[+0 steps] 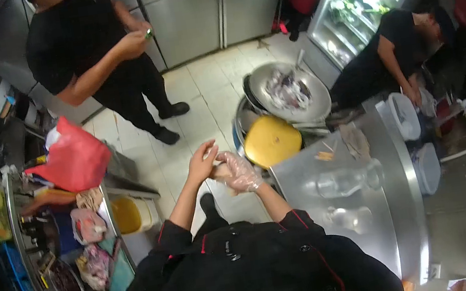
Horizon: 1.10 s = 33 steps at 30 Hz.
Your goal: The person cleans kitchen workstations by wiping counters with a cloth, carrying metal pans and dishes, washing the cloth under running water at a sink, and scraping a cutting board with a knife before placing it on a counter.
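Observation:
My left hand (202, 163) is bare and raised in front of my body, its fingers apart and slightly bent. Close against it is my right hand (239, 173), covered by a clear plastic glove (245, 175). The gloved fingers are loosely bent toward the left palm, and I see no object in either hand. Just beyond my right hand lies a round yellow lid (272, 141). A large metal wok (316, 100) holding sliced pale and dark food sits behind the lid.
A steel counter (311, 224) at right bears a clear glass jar (341, 182) and a cloth (354, 140). Left, a shelf holds a red bag (75, 157) and bagged food; a yellow bucket (127, 214) stands beside it. One person (81, 54) stands ahead, another (397, 54) at right.

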Tool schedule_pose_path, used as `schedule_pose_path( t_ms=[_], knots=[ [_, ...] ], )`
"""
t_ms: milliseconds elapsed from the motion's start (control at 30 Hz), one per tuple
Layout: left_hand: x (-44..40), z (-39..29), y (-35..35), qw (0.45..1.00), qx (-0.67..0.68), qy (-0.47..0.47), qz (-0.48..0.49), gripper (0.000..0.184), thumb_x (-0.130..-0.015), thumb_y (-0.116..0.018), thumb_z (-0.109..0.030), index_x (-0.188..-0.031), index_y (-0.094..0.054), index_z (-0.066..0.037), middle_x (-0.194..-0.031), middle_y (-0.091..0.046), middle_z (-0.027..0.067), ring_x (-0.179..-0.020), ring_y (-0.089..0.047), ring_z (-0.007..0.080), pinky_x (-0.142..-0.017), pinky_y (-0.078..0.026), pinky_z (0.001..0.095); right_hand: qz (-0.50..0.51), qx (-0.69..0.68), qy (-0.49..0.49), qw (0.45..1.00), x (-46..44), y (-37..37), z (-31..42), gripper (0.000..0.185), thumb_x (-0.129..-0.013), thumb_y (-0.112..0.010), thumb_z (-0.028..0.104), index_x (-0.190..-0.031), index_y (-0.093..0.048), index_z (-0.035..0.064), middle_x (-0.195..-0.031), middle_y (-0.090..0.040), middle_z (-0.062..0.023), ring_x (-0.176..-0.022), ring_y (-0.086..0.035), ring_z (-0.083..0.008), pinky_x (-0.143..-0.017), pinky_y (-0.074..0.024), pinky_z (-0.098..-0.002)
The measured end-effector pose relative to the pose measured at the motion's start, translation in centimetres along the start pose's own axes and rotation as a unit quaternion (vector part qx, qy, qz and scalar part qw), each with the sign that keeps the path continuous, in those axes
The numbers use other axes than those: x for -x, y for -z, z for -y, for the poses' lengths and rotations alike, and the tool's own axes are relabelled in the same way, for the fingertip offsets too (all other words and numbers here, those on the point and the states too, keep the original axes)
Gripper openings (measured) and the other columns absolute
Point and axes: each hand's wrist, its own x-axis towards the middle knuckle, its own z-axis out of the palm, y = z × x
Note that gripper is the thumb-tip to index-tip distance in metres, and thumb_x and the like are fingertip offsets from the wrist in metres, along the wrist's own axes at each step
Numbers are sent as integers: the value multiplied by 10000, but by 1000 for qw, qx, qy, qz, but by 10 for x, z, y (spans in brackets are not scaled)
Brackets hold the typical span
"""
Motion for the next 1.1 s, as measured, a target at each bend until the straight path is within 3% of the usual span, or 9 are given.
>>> schedule_pose_path(
  t_ms=[67, 133, 300, 400, 467, 567, 700, 967, 1100],
  knots=[
    [-31, 32, 30, 981, 149, 115, 42, 387, -910, -445, -366, -1130, -555, -67, -992, -601, 70, -951, -547, 169, -828, -431, 296, -2, -15, 82, 997, -47, -15, 1, 625, -655, -757, 153, -1175, -426, 50, -1109, -504, -130, -1004, -530, -256, -876, -433, -350],
    [-48, 24, 62, 883, 338, 309, 106, 341, -900, -466, -332, -1109, -550, -76, -915, -585, 58, -820, -580, 149, -703, -484, 264, -9, -2, 58, 998, -89, -22, 23, 622, -642, -755, 111, -1172, -432, 67, -1113, -496, -115, -1025, -524, -249, -879, -433, -350],
    [-118, 27, 107, 962, 256, 91, -23, 253, -839, -555, -130, -1079, -559, -48, -908, -582, 68, -727, -573, 138, -680, -482, 251, 77, 44, 93, 992, -169, -5, 43, 627, -731, -692, 212, -1272, -401, 86, -1255, -437, -134, -1158, -440, -230, -968, -367, -328],
    [-172, 20, 119, 992, 125, -13, 5, 136, -835, -548, -103, -916, -632, -32, -724, -572, 15, -679, -548, 88, -656, -469, 232, 53, -227, 42, 971, -209, 12, 19, 462, -802, -632, 196, -1212, -474, 52, -1211, -486, -120, -1120, -471, -215, -950, -383, -330],
    [-204, 4, 117, 982, 158, 48, 90, 101, -826, -588, -101, -872, -647, -33, -587, -530, -24, -501, -456, 50, -507, -401, 213, -79, -299, -32, 951, -233, 27, 6, 295, -865, -563, 201, -1107, -557, 32, -1050, -580, -79, -945, -544, -157, -841, -446, -294],
    [-256, -37, 111, 968, 79, -54, 232, 197, -741, -718, -174, -869, -657, -37, -511, -467, -23, -453, -379, 35, -450, -359, 216, -283, -321, -129, 895, -285, 36, -41, 231, -874, -539, 217, -959, -599, 11, -791, -600, -19, -693, -532, -91, -671, -450, -238],
    [-317, -56, 87, 942, -45, -168, 287, 302, -665, -784, -244, -860, -669, -44, -462, -391, -21, -449, -338, 44, -445, -349, 218, -423, -255, -154, 856, -360, 66, -57, 198, -866, -544, 228, -872, -570, 31, -706, -540, -2, -655, -491, -81, -614, -415, -241],
    [-463, -60, 83, 952, -48, -176, 245, 157, -695, -734, -135, -779, -657, -28, -496, -434, -37, -481, -397, 39, -470, -357, 213, -435, -183, -158, 868, -492, 114, -84, 216, -851, -565, 235, -919, -580, 31, -780, -602, -61, -706, -545, -126, -650, -454, -296],
    [-523, -62, 64, 956, -121, -227, 143, 145, -635, -694, -139, -670, -602, -33, -494, -475, -4, -472, -455, 66, -468, -394, 234, -395, -374, -123, 830, -552, 115, -144, 82, -816, -591, 89, -868, -590, 25, -735, -596, -45, -646, -539, -122, -567, -447, -256]
  ],
)
